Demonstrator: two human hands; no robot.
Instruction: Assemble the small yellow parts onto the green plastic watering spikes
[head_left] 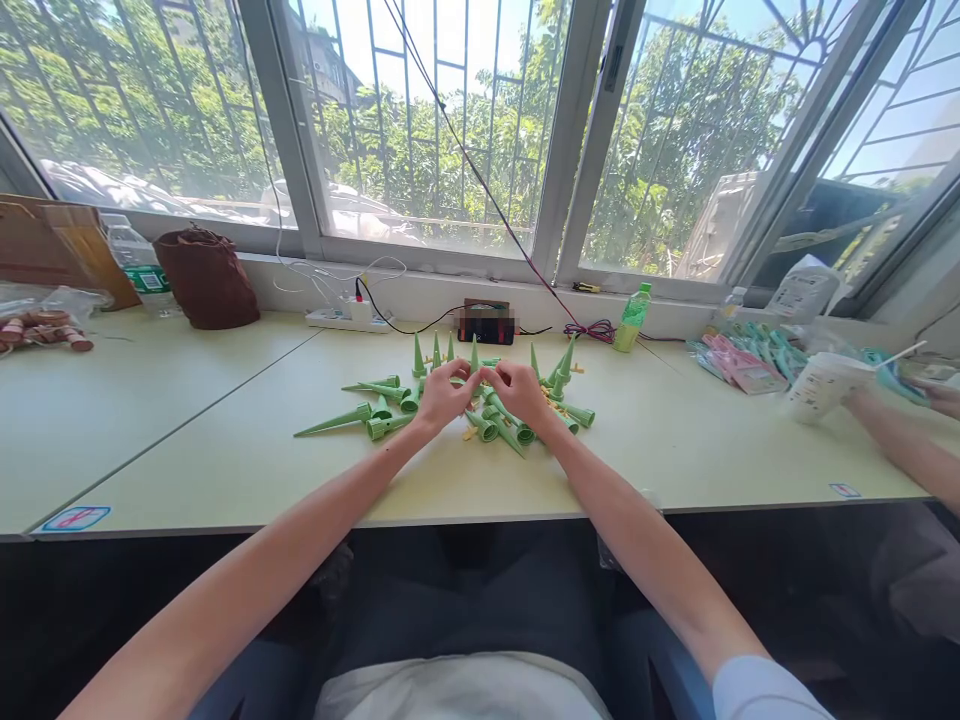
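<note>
My left hand [448,396] and my right hand [519,390] meet over a pile of green plastic plant-watering spikes. Thumbs and fingers of both are pinched together, tips nearly touching; whatever they hold is hidden. Just beyond the fingertips a green spike [474,353] points up; whether it is held or stands behind cannot be told. Other spikes stand upright around, such as one at the left [418,357] and one at the right [562,370]. Several lie on their sides, including a long spike [334,420] left of my hand. Small yellow valve pieces [576,369] show among them.
A phone-like device [486,328] leans near the window wall, beside a power strip [351,320] with cables. A green bottle [632,318], brown bag [204,277] and water bottle [146,268] stand behind. At right, another person's hand [862,400] is near a white cup [825,385] and packaged items [750,362].
</note>
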